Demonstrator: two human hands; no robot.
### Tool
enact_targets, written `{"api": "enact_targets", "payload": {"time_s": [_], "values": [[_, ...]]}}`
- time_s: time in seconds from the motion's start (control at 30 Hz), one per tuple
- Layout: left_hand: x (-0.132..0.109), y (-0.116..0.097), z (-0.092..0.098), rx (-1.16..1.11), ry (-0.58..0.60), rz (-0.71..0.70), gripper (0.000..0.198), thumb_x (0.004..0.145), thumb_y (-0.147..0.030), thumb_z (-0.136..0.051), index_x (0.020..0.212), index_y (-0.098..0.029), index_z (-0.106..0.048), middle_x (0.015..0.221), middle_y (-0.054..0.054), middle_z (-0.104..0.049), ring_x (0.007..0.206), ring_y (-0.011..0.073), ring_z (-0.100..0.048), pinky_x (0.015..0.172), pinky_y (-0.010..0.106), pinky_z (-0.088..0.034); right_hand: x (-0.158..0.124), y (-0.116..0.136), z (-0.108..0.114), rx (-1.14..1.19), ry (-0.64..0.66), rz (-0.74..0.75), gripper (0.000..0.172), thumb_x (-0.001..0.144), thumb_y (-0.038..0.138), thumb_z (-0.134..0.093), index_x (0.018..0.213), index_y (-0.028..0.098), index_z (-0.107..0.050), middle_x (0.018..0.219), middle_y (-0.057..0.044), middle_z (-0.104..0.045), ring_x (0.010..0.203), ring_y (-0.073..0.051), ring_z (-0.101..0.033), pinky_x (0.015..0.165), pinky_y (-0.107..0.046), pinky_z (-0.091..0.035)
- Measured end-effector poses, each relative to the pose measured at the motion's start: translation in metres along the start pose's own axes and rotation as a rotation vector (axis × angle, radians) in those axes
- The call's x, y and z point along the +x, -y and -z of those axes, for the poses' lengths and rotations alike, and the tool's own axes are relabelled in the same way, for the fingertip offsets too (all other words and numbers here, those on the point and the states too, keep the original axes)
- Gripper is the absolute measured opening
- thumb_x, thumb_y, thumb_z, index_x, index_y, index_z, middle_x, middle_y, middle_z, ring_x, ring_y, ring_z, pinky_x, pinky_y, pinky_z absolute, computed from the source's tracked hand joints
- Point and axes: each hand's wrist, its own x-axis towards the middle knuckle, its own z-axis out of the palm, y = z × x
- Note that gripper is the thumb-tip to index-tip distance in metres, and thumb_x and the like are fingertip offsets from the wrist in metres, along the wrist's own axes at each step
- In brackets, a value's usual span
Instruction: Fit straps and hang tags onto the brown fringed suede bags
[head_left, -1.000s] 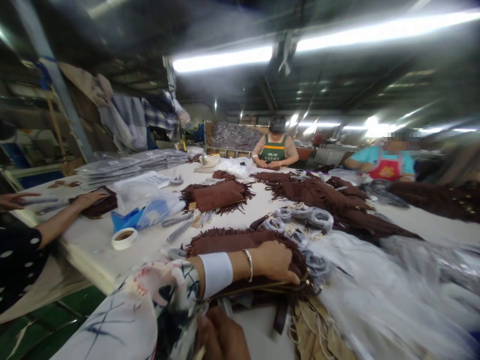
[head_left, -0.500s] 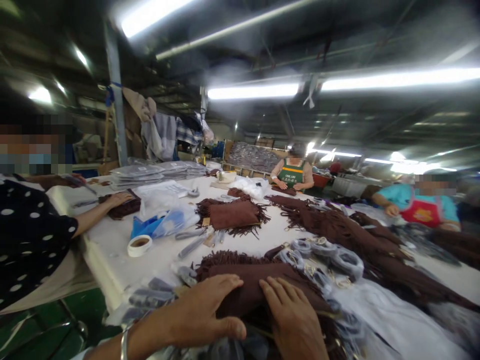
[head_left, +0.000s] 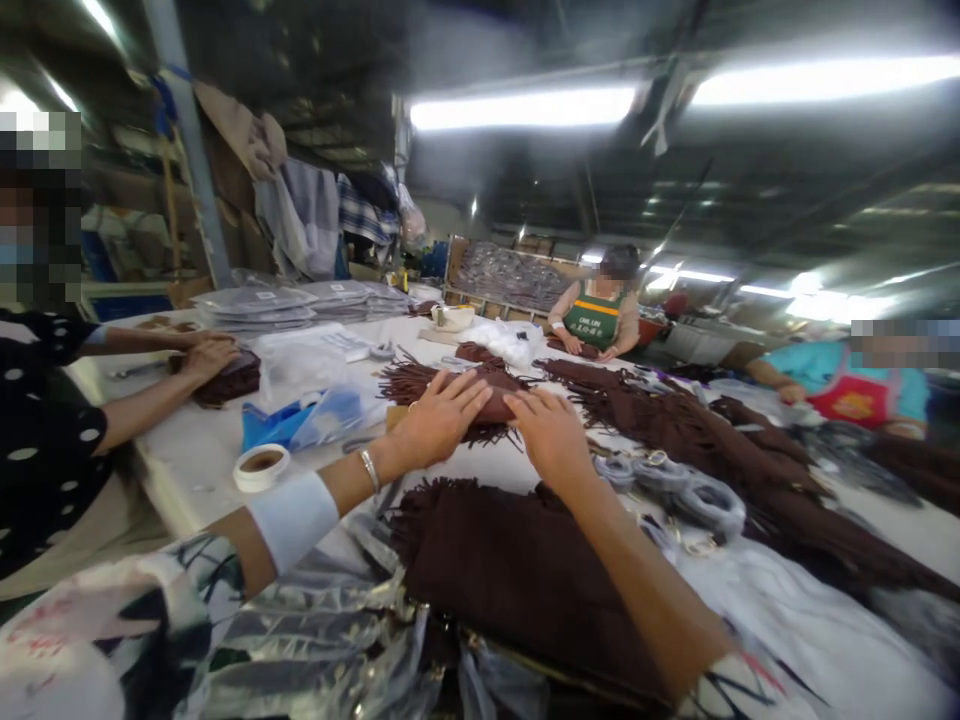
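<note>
Both arms reach out to a brown fringed pouch [head_left: 498, 402] lying on the white table. My left hand [head_left: 442, 418] lies on its left part, fingers stretched and palm down. From the right, my right hand [head_left: 550, 432] touches its near side with the fingers extended. Much of the pouch is hidden beneath the hands. Nearer to me, under my forearms, lies a larger dark brown fringed piece [head_left: 517, 570]. Plastic-wrapped straps [head_left: 322, 630] are heaped at its near left, and coiled wrapped straps [head_left: 701, 500] with metal clips sit to its right.
A roll of white tape [head_left: 260, 466] and a blue plastic bag [head_left: 281, 425] lie on the left. Brown fringed pieces [head_left: 675, 440] stretch along the right. One co-worker [head_left: 45, 420] handles a brown item at left; two others sit across and at right.
Both hands have moved forward, off the near brown piece and onto the pouch farther away. The view has shifted slightly. The near piece now shows more fully.
</note>
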Motion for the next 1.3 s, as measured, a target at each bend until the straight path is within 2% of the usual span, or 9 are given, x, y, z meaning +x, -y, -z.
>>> {"api": "enact_targets", "payload": {"time_s": [0.1,0.17,0.3,0.4,0.57,0.8,0.9,1.1,1.3], "values": [[-0.034,0.010,-0.035,-0.129,0.251,0.096,0.031,0.083,-0.006,-0.049,0.108,-0.010,-0.067,0.107,0.015,-0.070,0.111,0.0280,-0.061,0.105,0.047,-0.036,-0.042,0.003,-0.011,0.057,0.174,0.002,0.012,0.091,0.020,-0.060,0.092,0.022,-0.072,0.086,-0.003,-0.074,0.081,-0.019,-0.067,0.073,-0.027,-0.046],[-0.059,0.007,-0.042,-0.172,0.286,0.138,0.026,0.084,-0.008,-0.048,0.097,-0.011,-0.070,0.093,0.013,-0.073,0.094,0.0254,-0.067,0.094,0.040,-0.046,-0.082,0.011,-0.004,0.101,0.228,-0.014,0.012,0.092,0.024,-0.059,0.098,0.024,-0.070,0.089,-0.002,-0.074,0.079,-0.017,-0.068,0.070,-0.025,-0.047],[-0.095,-0.028,-0.021,-0.339,0.256,0.160,0.030,0.093,-0.018,-0.045,0.114,-0.022,-0.066,0.113,0.004,-0.070,0.104,0.0183,-0.065,0.093,0.028,-0.048,-0.153,0.034,0.015,0.312,0.310,-0.007,0.027,0.089,0.034,-0.065,0.115,0.029,-0.062,0.112,0.000,-0.070,0.099,-0.016,-0.066,0.084,-0.025,-0.049],[-0.118,-0.063,-0.003,-0.528,0.205,0.198,0.028,0.093,-0.022,-0.048,0.117,-0.024,-0.063,0.122,0.002,-0.066,0.113,0.0175,-0.060,0.101,0.029,-0.045,-0.184,0.051,0.010,0.273,0.240,0.039,0.026,0.088,0.027,-0.066,0.113,0.025,-0.062,0.115,-0.004,-0.068,0.103,-0.022,-0.063,0.088,-0.033,-0.049],[-0.158,-0.093,0.012,-0.544,0.184,0.314,0.033,0.095,-0.025,-0.047,0.127,-0.019,-0.057,0.134,0.009,-0.058,0.126,0.0211,-0.052,0.109,0.038,-0.040,-0.195,0.060,0.003,0.038,0.099,0.124,0.013,0.094,0.015,-0.050,0.096,0.020,-0.062,0.088,-0.005,-0.067,0.079,-0.023,-0.063,0.070,-0.036,-0.047],[-0.177,-0.130,0.035,-0.468,0.150,0.181,0.049,0.091,-0.018,-0.052,0.139,-0.026,-0.045,0.141,0.007,-0.050,0.130,0.0225,-0.046,0.111,0.041,-0.039,-0.218,0.046,0.039,-0.032,-0.161,-0.008,0.027,0.101,0.030,-0.037,0.103,0.019,-0.062,0.099,-0.011,-0.068,0.089,-0.024,-0.064,0.079,-0.037,-0.046],[-0.176,-0.143,0.028,-0.413,0.140,0.147,0.051,0.086,-0.009,-0.049,0.134,-0.024,-0.051,0.137,0.009,-0.052,0.125,0.0237,-0.049,0.107,0.043,-0.043,-0.237,0.080,0.039,0.028,-0.180,-0.119,0.024,0.100,0.031,-0.041,0.106,0.021,-0.061,0.105,-0.012,-0.068,0.096,-0.025,-0.065,0.084,-0.037,-0.047],[-0.171,-0.142,0.016,-0.324,0.145,0.028,0.060,0.082,-0.004,-0.046,0.139,-0.025,-0.048,0.142,0.008,-0.049,0.124,0.0253,-0.050,0.105,0.044,-0.045,-0.234,0.173,0.011,0.343,-0.086,-0.406,0.027,0.098,0.046,-0.043,0.104,0.023,-0.056,0.086,-0.007,-0.070,0.073,-0.022,-0.068,0.064,-0.030,-0.048],[-0.175,-0.133,0.006,-0.193,0.112,-0.090,0.057,0.086,-0.005,-0.039,0.139,-0.021,-0.048,0.139,0.009,-0.055,0.115,0.0243,-0.059,0.098,0.042,-0.050,-0.213,0.194,0.008,0.247,-0.019,-0.492,0.016,0.096,0.026,-0.043,0.084,0.025,-0.053,0.075,-0.003,-0.067,0.066,-0.023,-0.065,0.060,-0.032,-0.040]]}}
